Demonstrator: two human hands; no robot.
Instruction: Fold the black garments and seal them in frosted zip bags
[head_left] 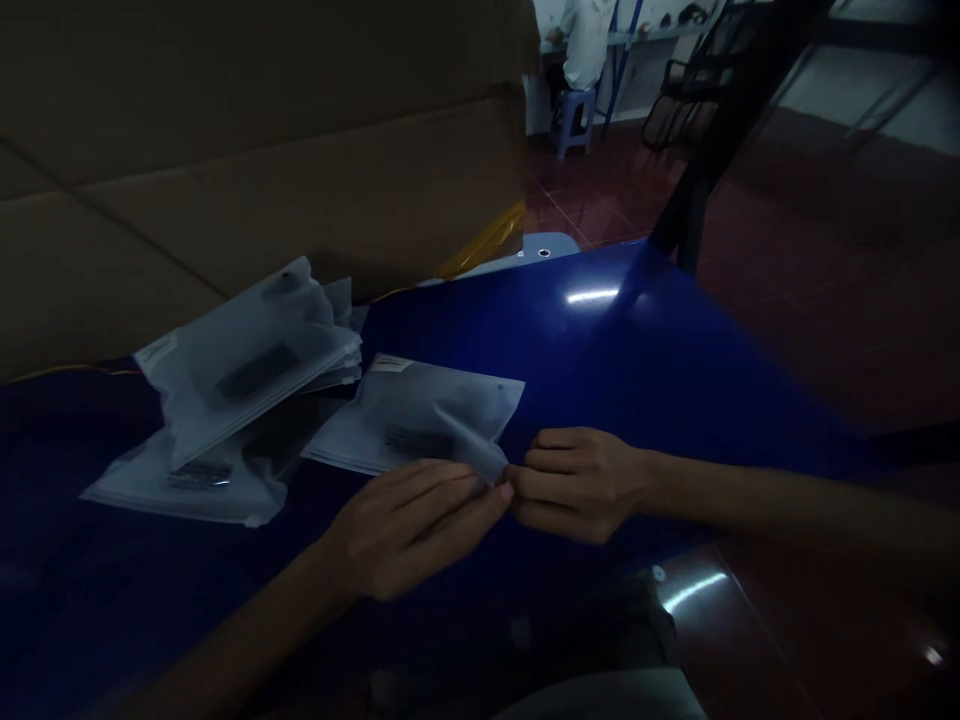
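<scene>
A frosted zip bag point(397, 405) with a white label and a dark item inside lies on the blue table. Its near right corner is lifted and folded up. My left hand point(420, 520) presses along the bag's near edge, thumb and fingers pinching that corner. Meeting it there, my right hand point(574, 485) has its fingers curled in, thumb and forefinger closed on the same corner. The fingertips hide the exact spot they grip. To the left, several similar filled bags point(247, 360) are heaped, one overlapping another bag point(202, 480) beneath.
A large cardboard box point(300, 190) rises behind the bags, with yellow tape point(484, 243) at its lower corner. The blue table point(600, 350) extends right towards a dark post point(720, 150). Farther back, a person point(586, 45) sits on a blue stool point(574, 115) near a black chair point(690, 85).
</scene>
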